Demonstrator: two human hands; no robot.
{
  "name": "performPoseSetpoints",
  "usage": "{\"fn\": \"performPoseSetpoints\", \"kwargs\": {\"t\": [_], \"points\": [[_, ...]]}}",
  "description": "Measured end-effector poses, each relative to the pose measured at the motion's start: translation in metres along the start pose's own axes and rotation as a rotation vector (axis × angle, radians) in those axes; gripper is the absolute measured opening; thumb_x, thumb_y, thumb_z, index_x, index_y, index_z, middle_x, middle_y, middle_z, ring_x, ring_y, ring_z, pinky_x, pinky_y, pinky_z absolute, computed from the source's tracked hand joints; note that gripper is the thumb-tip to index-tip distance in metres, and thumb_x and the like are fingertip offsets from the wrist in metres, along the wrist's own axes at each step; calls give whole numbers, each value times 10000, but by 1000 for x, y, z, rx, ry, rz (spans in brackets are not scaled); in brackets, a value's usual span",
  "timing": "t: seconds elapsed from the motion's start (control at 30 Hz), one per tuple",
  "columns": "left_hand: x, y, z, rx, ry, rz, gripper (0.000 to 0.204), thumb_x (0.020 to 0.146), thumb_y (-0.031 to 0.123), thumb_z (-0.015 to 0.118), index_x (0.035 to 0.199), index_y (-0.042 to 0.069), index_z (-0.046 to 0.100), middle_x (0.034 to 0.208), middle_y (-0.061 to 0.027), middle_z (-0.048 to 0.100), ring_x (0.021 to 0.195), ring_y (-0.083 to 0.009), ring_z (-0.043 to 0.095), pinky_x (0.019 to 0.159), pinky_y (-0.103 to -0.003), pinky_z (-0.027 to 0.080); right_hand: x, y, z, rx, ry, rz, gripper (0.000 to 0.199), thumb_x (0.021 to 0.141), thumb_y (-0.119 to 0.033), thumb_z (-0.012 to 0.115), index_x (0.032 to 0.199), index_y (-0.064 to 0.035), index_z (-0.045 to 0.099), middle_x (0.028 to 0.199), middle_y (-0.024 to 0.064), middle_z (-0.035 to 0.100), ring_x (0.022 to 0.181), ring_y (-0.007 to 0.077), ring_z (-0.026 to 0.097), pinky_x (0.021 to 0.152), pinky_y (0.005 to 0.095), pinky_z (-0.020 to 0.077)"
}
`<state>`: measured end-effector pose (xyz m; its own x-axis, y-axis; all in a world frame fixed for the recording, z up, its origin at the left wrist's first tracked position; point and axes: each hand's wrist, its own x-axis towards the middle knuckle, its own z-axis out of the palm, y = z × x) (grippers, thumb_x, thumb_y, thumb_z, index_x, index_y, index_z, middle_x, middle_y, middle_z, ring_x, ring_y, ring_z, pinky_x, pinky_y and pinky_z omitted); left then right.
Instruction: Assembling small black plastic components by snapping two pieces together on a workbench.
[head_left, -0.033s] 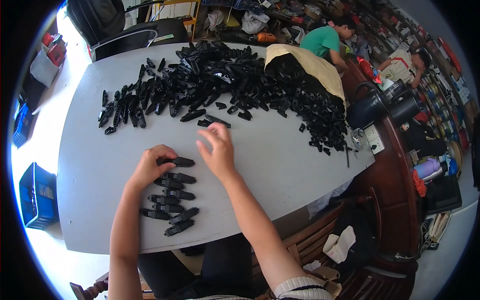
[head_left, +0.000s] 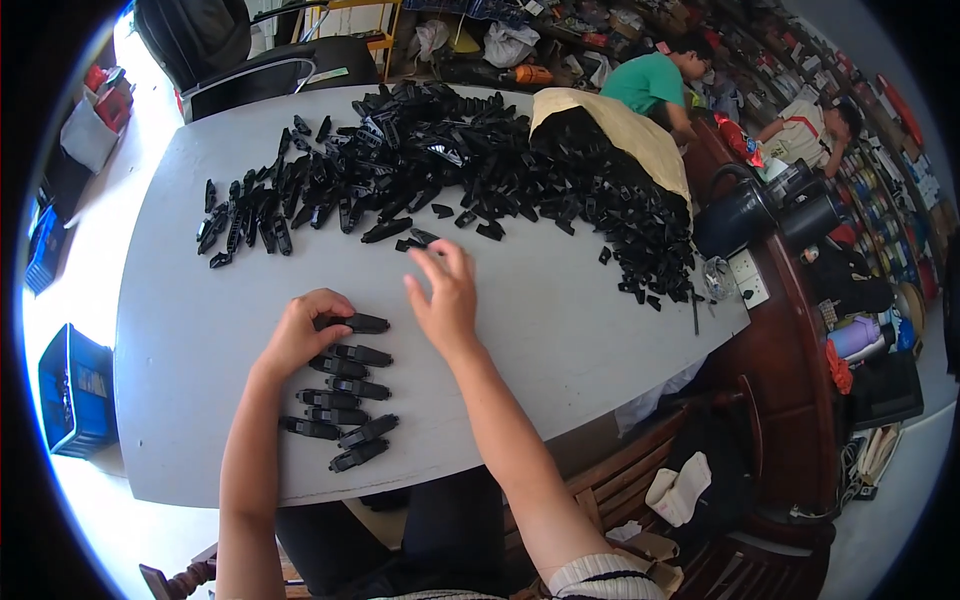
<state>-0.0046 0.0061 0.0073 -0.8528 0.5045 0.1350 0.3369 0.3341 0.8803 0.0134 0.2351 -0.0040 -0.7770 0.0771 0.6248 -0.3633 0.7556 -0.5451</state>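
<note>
My left hand [head_left: 308,328] is closed around one end of a black plastic piece [head_left: 370,324] on the grey table, at the far end of a column of similar pieces. Below it, several black plastic pieces [head_left: 352,388] lie close together in a staggered double column. My right hand [head_left: 445,293] hovers to the right with fingers apart and nothing seen in them. Its fingertips are nearest to a small loose black piece [head_left: 424,236], partly hidden behind them.
A large heap of black plastic parts [head_left: 400,140] covers the table's far side. A beige sack [head_left: 640,140] spills smaller black parts at the right. Beyond stand a dark kettle [head_left: 735,212] and two people. A blue crate [head_left: 78,390] sits left of the table [head_left: 200,350].
My right hand has shifted slightly to the right, and its fingers now cover part of the loose piece. My left hand stays where it was.
</note>
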Motion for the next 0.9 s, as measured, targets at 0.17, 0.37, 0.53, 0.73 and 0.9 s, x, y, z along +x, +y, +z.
{"fn": "performPoseSetpoints", "kwargs": {"t": [0.17, 0.37, 0.53, 0.73, 0.9], "points": [[1, -2, 1, 3, -50, 101, 236, 683, -56, 716, 905, -11, 650, 970, -83, 659, 877, -213, 631, 776, -295, 504, -11, 23, 3, -238, -73, 95, 428, 787, -100, 675, 1208, -85, 600, 1355, 136, 451, 1180, 345, 444, 937, 461, 408], [3, -9, -7, 62, -154, 277, 191, 716, 32, 728, 899, 25, 675, 975, -96, 652, 951, -275, 611, 852, -353, 487, -7, 21, 4, -266, -61, 34, 488, 804, -98, 646, 1281, -112, 544, 1423, 151, 403, 1212, 355, 434, 975, 470, 373], [2, -2, -8, 30, -175, 247, 166, 770, 71, 717, 927, 26, 688, 988, -90, 653, 966, -255, 607, 874, -344, 474, -5, 24, 2, -360, -145, 92, 458, 829, -107, 622, 1282, -108, 551, 1423, 124, 417, 1230, 329, 424, 983, 466, 363], [4, -10, -4, -97, -120, 126, 161, 814, 98, 686, 959, 27, 687, 956, -91, 656, 902, -220, 628, 820, -313, 496, -7, 22, 6, -302, -114, 105, 426, 823, -85, 630, 1244, -90, 569, 1370, 116, 461, 1241, 316, 431, 972, 461, 372], [43, -3, 6, 99, 48, 122, 182, 839, 23, 588, 994, 44, 680, 940, -114, 657, 846, -233, 647, 747, -313, 520, -1, 7, 10, -281, -284, -184, 521, 838, -102, 632, 1337, -78, 483, 1463, 142, 377, 1323, 344, 367, 1045, 469, 332]]}}
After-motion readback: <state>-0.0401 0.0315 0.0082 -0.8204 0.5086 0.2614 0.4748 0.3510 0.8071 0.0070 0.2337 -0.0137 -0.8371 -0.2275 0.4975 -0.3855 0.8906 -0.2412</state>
